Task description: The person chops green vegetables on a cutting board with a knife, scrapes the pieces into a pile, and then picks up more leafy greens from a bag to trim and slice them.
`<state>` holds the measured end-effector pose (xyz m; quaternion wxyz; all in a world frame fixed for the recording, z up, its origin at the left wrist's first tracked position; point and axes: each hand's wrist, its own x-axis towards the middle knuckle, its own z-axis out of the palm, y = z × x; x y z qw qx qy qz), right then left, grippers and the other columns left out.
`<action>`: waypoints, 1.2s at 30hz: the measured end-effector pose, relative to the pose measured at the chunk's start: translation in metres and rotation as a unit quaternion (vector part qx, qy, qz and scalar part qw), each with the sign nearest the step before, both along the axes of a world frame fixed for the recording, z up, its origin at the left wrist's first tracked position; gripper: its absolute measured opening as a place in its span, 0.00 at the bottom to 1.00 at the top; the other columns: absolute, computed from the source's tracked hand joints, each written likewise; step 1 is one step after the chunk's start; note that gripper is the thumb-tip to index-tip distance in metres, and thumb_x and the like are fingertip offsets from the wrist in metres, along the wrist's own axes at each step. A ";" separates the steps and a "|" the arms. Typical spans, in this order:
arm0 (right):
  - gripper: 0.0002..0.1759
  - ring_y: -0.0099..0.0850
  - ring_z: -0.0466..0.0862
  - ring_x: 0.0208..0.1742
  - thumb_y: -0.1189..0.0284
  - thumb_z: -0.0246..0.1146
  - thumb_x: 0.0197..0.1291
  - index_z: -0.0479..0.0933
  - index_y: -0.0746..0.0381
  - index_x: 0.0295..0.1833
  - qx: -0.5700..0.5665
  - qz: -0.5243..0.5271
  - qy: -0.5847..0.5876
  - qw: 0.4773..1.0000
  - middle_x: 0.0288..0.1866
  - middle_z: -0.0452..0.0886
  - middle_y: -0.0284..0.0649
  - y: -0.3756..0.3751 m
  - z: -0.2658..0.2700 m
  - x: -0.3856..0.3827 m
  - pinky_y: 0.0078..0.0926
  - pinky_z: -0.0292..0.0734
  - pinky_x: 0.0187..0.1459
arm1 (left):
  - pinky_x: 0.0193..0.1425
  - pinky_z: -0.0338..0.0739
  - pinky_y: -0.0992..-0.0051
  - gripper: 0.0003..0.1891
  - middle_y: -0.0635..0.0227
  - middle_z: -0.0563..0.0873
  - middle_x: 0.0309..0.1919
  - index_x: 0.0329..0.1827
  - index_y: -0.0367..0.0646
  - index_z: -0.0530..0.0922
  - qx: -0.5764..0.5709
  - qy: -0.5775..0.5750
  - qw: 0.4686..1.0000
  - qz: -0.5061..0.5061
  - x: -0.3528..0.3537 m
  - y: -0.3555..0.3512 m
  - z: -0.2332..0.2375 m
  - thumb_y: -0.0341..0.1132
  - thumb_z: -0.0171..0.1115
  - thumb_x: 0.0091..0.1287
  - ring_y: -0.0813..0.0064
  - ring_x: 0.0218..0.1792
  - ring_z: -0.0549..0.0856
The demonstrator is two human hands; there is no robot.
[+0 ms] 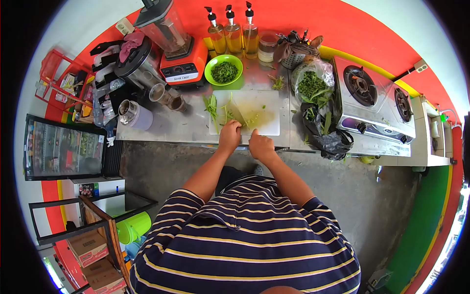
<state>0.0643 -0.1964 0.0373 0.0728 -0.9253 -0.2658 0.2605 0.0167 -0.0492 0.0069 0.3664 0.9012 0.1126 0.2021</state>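
Note:
A white cutting board (268, 100) lies on the steel counter, its surface stained green around cut bits. My left hand (230, 136) is closed at the board's front edge, fingers bunched around green stems (228, 113) just left of the blade. The knife (238, 113) points up and left across the board, its handle hidden in my right hand (262, 146), which is closed at the front edge. Small chopped pieces (252, 120) are scattered right of the blade. A bunch of long leafy greens (211, 108) rests on the board's left side.
Behind the board stands a green bowl (235, 81) of chopped greens, beside a red blender (183, 68) and several pump bottles (234, 36). Right of it are a plastic bag of greens (313, 85), a black bag (330, 142) and a gas stove (374, 110). A cup (142, 117) stands left.

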 end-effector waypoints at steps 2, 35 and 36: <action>0.22 0.52 0.89 0.50 0.58 0.56 0.73 0.68 0.68 0.55 -0.011 0.015 0.010 1.000 0.47 0.87 0.57 0.002 0.011 0.002 0.48 0.82 0.53 | 0.48 0.78 0.58 0.05 0.52 0.85 0.38 0.37 0.34 0.83 -0.002 0.009 1.000 0.001 -0.001 0.001 0.002 0.22 0.59 0.61 0.47 0.42 0.84; 0.15 0.45 0.91 0.47 0.68 0.54 0.70 0.70 0.66 0.55 0.006 -0.024 -0.032 0.999 0.44 0.89 0.51 0.011 0.001 -0.013 0.42 0.86 0.49 | 0.48 0.76 0.53 0.05 0.53 0.83 0.37 0.34 0.37 0.82 0.044 0.033 0.998 0.014 0.002 -0.004 0.000 0.22 0.58 0.60 0.47 0.43 0.82; 0.15 0.45 0.91 0.47 0.68 0.54 0.69 0.70 0.66 0.55 0.022 -0.027 -0.034 0.999 0.44 0.89 0.51 0.013 0.000 -0.013 0.42 0.86 0.48 | 0.48 0.76 0.53 0.05 0.52 0.83 0.37 0.34 0.37 0.82 0.044 0.029 0.998 0.017 0.002 -0.004 -0.001 0.22 0.58 0.60 0.47 0.43 0.82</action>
